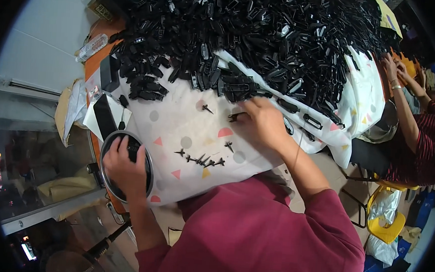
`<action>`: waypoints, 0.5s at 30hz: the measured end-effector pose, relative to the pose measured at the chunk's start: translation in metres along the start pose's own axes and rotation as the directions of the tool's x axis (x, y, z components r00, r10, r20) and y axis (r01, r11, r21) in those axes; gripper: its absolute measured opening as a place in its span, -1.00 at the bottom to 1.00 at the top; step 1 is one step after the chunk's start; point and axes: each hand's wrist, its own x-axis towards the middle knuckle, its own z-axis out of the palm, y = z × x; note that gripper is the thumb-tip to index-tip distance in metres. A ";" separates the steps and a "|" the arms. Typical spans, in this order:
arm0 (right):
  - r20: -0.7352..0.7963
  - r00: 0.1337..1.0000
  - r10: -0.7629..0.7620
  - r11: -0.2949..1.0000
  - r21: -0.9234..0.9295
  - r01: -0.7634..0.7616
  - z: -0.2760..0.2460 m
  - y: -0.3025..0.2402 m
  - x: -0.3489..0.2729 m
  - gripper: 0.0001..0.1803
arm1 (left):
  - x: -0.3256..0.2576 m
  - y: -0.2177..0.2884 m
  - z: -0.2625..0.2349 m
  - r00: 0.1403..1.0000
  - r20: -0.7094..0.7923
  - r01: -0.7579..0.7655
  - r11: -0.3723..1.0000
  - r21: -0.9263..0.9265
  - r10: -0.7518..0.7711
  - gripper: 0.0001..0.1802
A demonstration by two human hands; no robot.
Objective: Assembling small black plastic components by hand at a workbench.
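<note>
Small black clip [236, 117] pinched at right hand [262, 121] fingertips, mid-worktop, at near edge of big heap of black plastic parts [263, 39]. Left hand [121, 162] curled over black pieces inside round metal dish [108, 147] at worktop's left edge; grip unclear. Row of tiny black offcuts [201, 160] on patterned white cloth [178, 123] near front edge

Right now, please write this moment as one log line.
left hand: in round metal bowl | right hand: on small black part | black parts pile: behind | cloth: spread
</note>
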 end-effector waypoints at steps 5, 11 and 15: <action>-0.109 0.993 -0.040 0.968 -0.250 0.012 0.008 0.018 0.045 -0.78 | 0.020 0.105 0.049 0.956 0.091 -0.127 0.671 -0.731 0.279 -0.78; -0.267 0.964 -0.007 0.998 -0.055 -0.008 -0.007 0.015 0.046 -0.88 | 0.029 0.152 0.087 0.803 0.158 -0.362 0.681 -0.636 0.575 -0.73; -0.269 0.960 0.071 0.986 0.162 -0.028 -0.018 0.014 0.023 -0.83 | 0.028 0.146 0.073 0.680 0.665 0.709 -0.044 -0.704 0.310 -0.70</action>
